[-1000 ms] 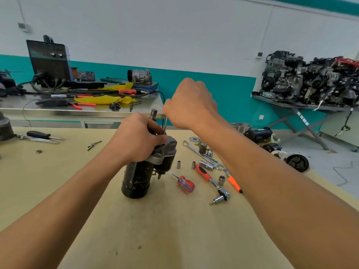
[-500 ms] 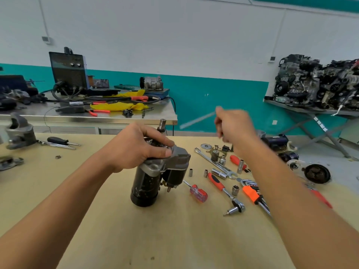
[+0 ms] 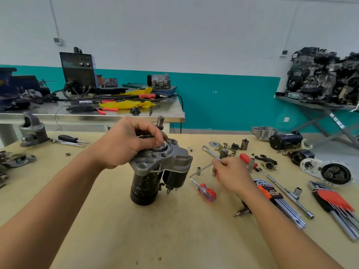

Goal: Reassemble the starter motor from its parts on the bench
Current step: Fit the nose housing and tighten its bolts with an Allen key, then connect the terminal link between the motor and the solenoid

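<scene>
The starter motor stands upright mid-bench, a black cylinder with a grey cast housing on top and its shaft pointing up. My left hand grips the top of the housing, fingertips on its round boss. To the motor's right, my right hand is low over the bench. Its fingers pinch a thin L-shaped hex key, whose bent end touches the bench.
A red screwdriver, small sockets, a spanner, two hex key sets and a long socket wrench lie at the right. A gear housing sits at the far right. A grey nose casting stands at the far left.
My right hand left the top of the motor with the hex key, swung right and came down to the bench. My left hand stayed on the housing.
</scene>
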The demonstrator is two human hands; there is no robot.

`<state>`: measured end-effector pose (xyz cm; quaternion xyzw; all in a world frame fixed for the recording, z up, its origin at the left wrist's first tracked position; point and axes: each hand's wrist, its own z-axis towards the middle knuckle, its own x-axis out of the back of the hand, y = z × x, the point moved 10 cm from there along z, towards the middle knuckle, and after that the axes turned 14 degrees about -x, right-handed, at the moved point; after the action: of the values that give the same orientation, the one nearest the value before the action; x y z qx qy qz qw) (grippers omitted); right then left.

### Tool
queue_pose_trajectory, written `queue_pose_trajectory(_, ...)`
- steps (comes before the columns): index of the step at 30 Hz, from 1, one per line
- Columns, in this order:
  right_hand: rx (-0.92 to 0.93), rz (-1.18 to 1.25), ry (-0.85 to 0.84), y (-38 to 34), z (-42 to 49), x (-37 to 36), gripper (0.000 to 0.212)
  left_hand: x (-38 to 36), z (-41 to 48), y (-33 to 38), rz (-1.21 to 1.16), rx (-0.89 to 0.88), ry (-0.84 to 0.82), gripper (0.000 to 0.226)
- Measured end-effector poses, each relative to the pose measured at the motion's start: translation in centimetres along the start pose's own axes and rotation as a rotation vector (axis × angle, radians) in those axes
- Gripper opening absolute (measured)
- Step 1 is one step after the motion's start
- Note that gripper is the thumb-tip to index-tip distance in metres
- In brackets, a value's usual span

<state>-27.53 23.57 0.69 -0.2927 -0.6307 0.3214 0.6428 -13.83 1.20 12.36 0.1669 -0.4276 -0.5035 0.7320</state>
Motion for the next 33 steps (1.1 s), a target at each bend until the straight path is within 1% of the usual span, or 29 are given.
queue_pose_trajectory(1, 0.018, -0.093, 0.007, 0.1, 0.0, -0.3, 0.044, -0.1, 0.1, 0.1, -0.010, -0.009, 0.002, 0.003)
queue_pose_trajectory(4, 0.023, -0.303, 0.069, -0.3, -0.4, -0.2, 0.036, 0.0, 0.3, -0.4, -0.074, 0.002, 0.036, 0.023)
queue_pose_trajectory(5, 0.032, -0.344, 0.113, -0.7, -0.7, 0.2, 0.034, 0.0, 0.3, -0.6, -0.100, 0.016, 0.050, 0.028)
queue_pose_trajectory(6, 0.062, -0.348, 0.142, -1.4, -1.3, 0.5, 0.036, 0.0, 0.3, -0.8, -0.117, 0.023, 0.056, 0.031)
queue_pose_trajectory(7, 0.117, -0.295, 0.124, -2.1, -1.9, 0.5, 0.041, 0.0, 0.4, -1.0, -0.123, 0.030, 0.060, 0.032)
queue_pose_trajectory(8, 0.192, -0.186, 0.040, -2.9, -2.5, 0.1, 0.047, -0.1, 0.4, -1.0, -0.120, 0.030, 0.059, 0.032)
queue_pose_trajectory(10, 0.318, 0.048, -0.255, -4.7, -4.4, -1.9, 0.066, -0.1, 0.5, -1.0, -0.117, 0.023, 0.067, 0.030)
queue_pose_trajectory(11, 0.339, 0.125, -0.402, -5.3, -5.3, -3.3, 0.075, 0.1, 0.5, -1.1, -0.127, 0.024, 0.078, 0.028)
queue_pose_trajectory(12, 0.337, 0.177, -0.506, -5.7, -6.1, -4.7, 0.078, 0.2, 0.4, -1.3, -0.143, 0.030, 0.097, 0.025)
queue_pose_trajectory(13, 0.331, 0.225, -0.546, -6.0, -6.6, -5.8, 0.074, 0.4, 0.4, -1.6, -0.161, 0.031, 0.128, 0.025)
queue_pose_trajectory(14, 0.321, 0.275, -0.520, -6.2, -6.7, -6.5, 0.063, 0.6, 0.2, -2.1, -0.186, 0.031, 0.163, 0.029)
queue_pose_trajectory(15, 0.303, 0.338, -0.462, -6.3, -6.6, -6.8, 0.051, 0.6, -0.3, -2.8, -0.230, 0.041, 0.189, 0.038)
queue_pose_trajectory(16, 0.287, 0.402, -0.397, -6.1, -6.4, -6.6, 0.042, 0.1, -0.9, -3.8, -0.282, 0.066, 0.194, 0.054)
queue_pose_trajectory(17, 0.277, 0.453, -0.357, -6.0, -6.4, -6.5, 0.036, -0.6, -1.9, -4.8, -0.328, 0.106, 0.164, 0.074)
queue_pose_trajectory(18, 0.276, 0.493, -0.337, -5.9, -6.4, -6.5, 0.034, -1.6, -3.1, -5.7, -0.343, 0.141, 0.100, 0.093)
queue_pose_trajectory(19, 0.278, 0.524, -0.317, -5.9, -6.4, -6.4, 0.032, -2.7, -4.2, -6.2, -0.319, 0.160, 0.010, 0.107)
queue_pose_trajectory(20, 0.273, 0.554, -0.300, -6.0, -6.4, -6.2, 0.029, -3.7, -5.2, -6.5, -0.272, 0.170, -0.078, 0.110)
queue_pose_trajectory(21, 0.259, 0.590, -0.292, -6.2, -6.4, -6.0, 0.027, -4.3, -5.8, -6.7, -0.218, 0.175, -0.130, 0.105)
queue_pose_trajectory(22, 0.237, 0.631, -0.305, -6.3, -6.6, -5.9, 0.023, -4.5, -6.1, -6.9, -0.173, 0.174, -0.127, 0.093)
queue_pose_trajectory(24, 0.149, 0.696, -0.387, -6.4, -6.7, -6.2, 0.014, -4.4, -6.0, -6.8, -0.143, 0.156, -0.030, 0.063)
queue_pose_trajectory(25, 0.092, 0.712, -0.427, -6.5, -6.7, -6.1, 0.011, -4.6, -5.8, -6.4, -0.154, 0.142, 0.013, 0.051)
queue_pose_trajectory(26, 0.039, 0.724, -0.456, -6.4, -6.6, -5.8, 0.010, -5.0, -5.7, -6.0, -0.173, 0.135, 0.050, 0.045)
queue_pose_trajectory(27, -0.009, 0.744, -0.485, -6.2, -6.6, -5.4, 0.010, -5.4, -5.7, -5.8, -0.204, 0.149, 0.086, 0.042)
queue_pose_trajectory(29, -0.100, 0.807, -0.603, -5.8, -6.9, -5.1, 0.013, -6.0, -5.9, -5.8, -0.303, 0.239, 0.140, 0.048)
queue_pose_trajectory(31, -0.208, 0.908, -0.770, -5.2, -7.8, -5.2, 0.018, -6.4, -6.1, -5.5, -0.429, 0.265, 0.107, 0.055)
queue_pose_trajectory(32, -0.264, 0.965, -0.829, -4.8, -8.3, -5.3, 0.016, -6.5, -6.3, -5.1, -0.494, 0.240, 0.080, 0.056)
queue_pose_trajectory(33, -0.332, 1.021, -0.852, -4.0, -8.5, -5.3, 0.015, -6.7, -6.5, -4.7, -0.514, 0.206, 0.036, 0.055)
